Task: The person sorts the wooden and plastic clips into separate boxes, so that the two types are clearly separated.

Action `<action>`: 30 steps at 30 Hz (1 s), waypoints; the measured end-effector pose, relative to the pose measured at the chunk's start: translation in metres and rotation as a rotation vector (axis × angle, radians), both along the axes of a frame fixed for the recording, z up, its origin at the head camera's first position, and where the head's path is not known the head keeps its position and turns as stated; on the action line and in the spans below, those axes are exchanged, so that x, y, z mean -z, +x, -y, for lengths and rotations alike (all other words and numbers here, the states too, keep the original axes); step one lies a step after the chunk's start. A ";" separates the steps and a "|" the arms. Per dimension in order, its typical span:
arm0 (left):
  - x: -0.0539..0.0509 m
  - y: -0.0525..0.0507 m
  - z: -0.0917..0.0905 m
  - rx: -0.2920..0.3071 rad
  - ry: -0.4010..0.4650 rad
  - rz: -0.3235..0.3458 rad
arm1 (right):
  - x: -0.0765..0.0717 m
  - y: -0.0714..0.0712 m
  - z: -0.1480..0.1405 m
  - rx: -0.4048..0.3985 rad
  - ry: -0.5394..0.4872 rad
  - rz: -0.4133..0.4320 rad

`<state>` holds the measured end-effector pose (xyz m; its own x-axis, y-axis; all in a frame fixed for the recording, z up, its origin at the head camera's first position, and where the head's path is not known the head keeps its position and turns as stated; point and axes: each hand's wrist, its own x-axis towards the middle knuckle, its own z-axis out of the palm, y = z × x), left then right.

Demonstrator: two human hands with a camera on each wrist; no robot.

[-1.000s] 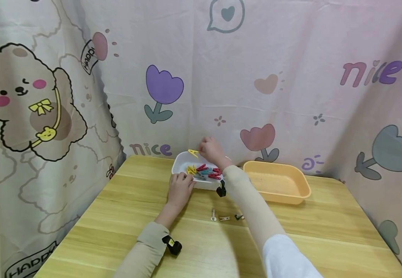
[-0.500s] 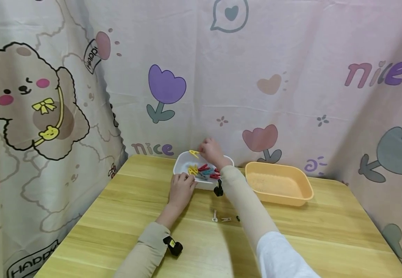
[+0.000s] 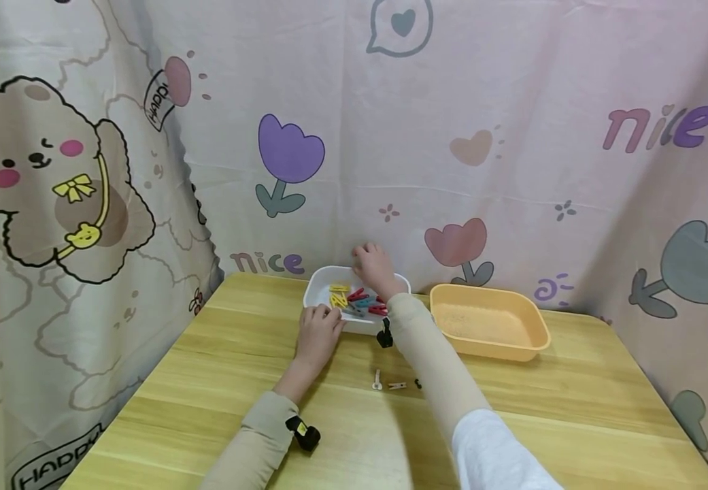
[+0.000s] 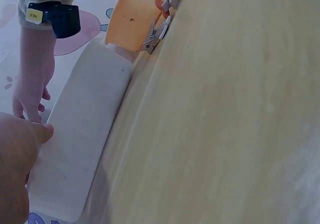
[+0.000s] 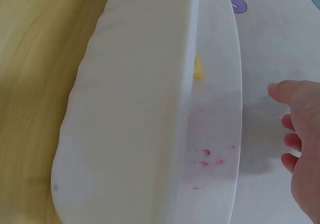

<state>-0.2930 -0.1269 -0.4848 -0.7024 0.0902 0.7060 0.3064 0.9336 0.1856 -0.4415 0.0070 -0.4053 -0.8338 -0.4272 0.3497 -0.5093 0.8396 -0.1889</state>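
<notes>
My left hand grips the near rim of a white plastic tub. In the left wrist view its thumb presses on the tub's outer wall. Several clothespins lie inside: yellow ones on the left, with another yellow clothespin just behind, then red and blue-grey ones to the right. Above the tub's far side is my right hand, holding nothing, its fingers loosely bent. The right wrist view shows this hand apart from the rim; the tub's wall hides most clothespins there.
A yellow-orange tub stands to the right of the white one. Nearer on the wooden table lie a few small clips, including a pale clip and a pinkish clip. A printed curtain hangs right behind the table.
My right hand has let go of the yellow clothespin, which has dropped into the white tub by the other yellow ones. My left hand stays on the rim.
</notes>
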 end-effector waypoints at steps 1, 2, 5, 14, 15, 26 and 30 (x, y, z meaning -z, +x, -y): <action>0.000 0.000 0.000 0.000 -0.004 -0.003 | -0.001 0.001 0.000 0.001 -0.002 0.000; 0.000 0.000 0.000 -0.001 -0.007 -0.005 | -0.001 0.001 -0.001 0.001 -0.004 0.002; 0.001 0.000 0.001 -0.003 -0.013 -0.004 | -0.001 0.003 -0.003 -0.005 -0.023 0.016; -0.001 0.001 0.000 -0.002 0.004 0.034 | 0.000 0.004 -0.011 -0.015 -0.075 -0.008; -0.002 0.001 0.000 0.000 0.007 0.041 | 0.000 0.005 -0.012 -0.016 -0.085 -0.004; -0.003 0.000 -0.002 0.017 0.044 0.076 | -0.005 0.017 -0.036 -0.059 -0.150 -0.018; -0.003 -0.001 -0.001 0.016 0.050 0.073 | -0.010 0.021 -0.045 -0.076 -0.179 -0.006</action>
